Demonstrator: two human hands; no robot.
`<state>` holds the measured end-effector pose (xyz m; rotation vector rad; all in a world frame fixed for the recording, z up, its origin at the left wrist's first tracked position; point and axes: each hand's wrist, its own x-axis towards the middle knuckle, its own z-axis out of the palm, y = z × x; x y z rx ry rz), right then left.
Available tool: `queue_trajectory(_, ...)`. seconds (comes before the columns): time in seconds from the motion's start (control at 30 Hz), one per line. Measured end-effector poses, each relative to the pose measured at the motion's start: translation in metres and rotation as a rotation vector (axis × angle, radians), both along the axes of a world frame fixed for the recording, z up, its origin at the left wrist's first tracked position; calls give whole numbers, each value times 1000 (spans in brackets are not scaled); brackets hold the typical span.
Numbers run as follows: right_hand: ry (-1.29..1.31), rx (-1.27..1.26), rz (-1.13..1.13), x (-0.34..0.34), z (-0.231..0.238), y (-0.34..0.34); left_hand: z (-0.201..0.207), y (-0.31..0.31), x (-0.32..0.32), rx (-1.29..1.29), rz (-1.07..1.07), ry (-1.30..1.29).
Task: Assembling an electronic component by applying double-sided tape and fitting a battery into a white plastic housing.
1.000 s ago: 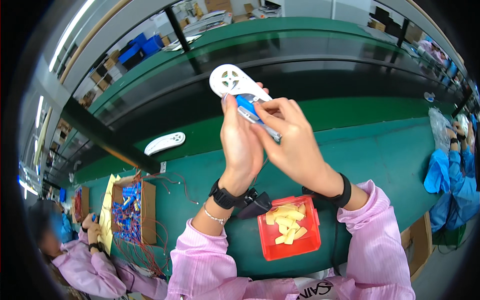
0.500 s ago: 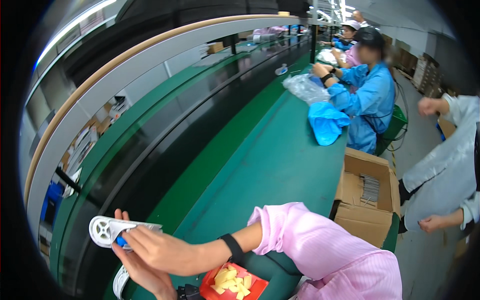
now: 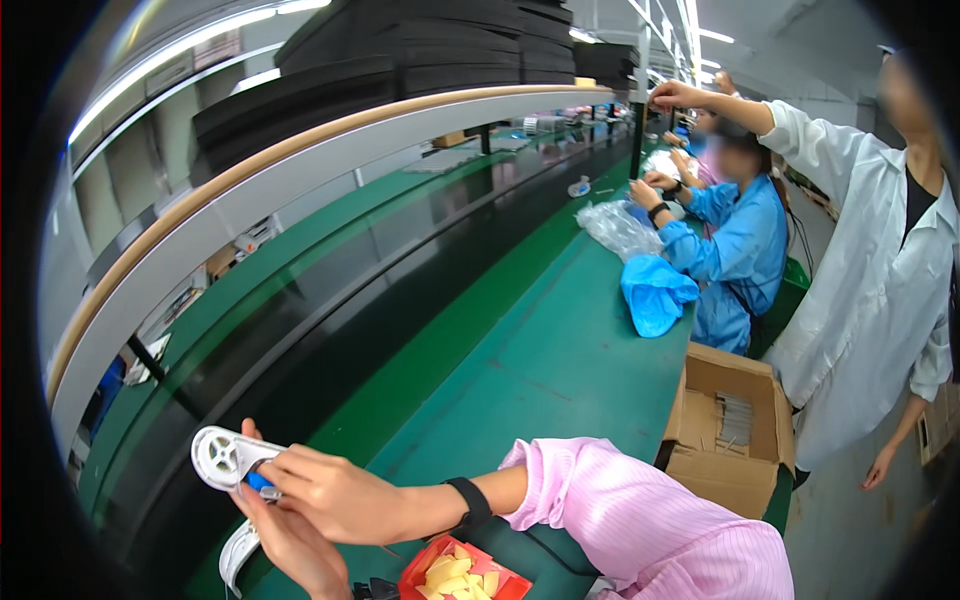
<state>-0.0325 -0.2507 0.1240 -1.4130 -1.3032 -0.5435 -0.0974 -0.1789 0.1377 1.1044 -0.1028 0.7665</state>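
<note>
A white plastic housing [image 3: 215,458] with a round, spoked end is held up at the lower left. My left hand [image 3: 295,550] grips it from below, fingertips showing behind its upper edge. Over its other end lies my right hand [image 3: 345,497], fingers closed at a small blue cylindrical part [image 3: 259,483] in the housing. The right fingertips partly cover that part. A second white curved plastic piece [image 3: 238,552] is below, beside my left hand. Close to my wrists, a red box [image 3: 512,584] contains several pale yellow pieces [image 3: 450,575].
A green bench [image 3: 520,360] runs away beside a dark conveyor belt [image 3: 330,350]. A cardboard box [image 3: 720,480] with grey rods stands at the right. Farther along lie a blue bag [image 3: 657,295] and clear plastic [image 3: 620,228]. A blue-clad co-worker [image 3: 735,220] sits there; a white-coated person [image 3: 850,270] stands nearby.
The view has tilted up slightly. More of the blue part shows as my right fingers have shifted on the housing. The white-coated person has stepped in and raised an arm toward the post.
</note>
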Motion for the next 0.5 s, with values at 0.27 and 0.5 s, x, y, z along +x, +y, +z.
queue_trajectory(0.27,-27,-118,-62,6,6,-8,-3,8,5,-28,-60,-15)
queue_trajectory(0.5,130,-133,-14,20,-5,-2,-9,29,15,45,-85,111)
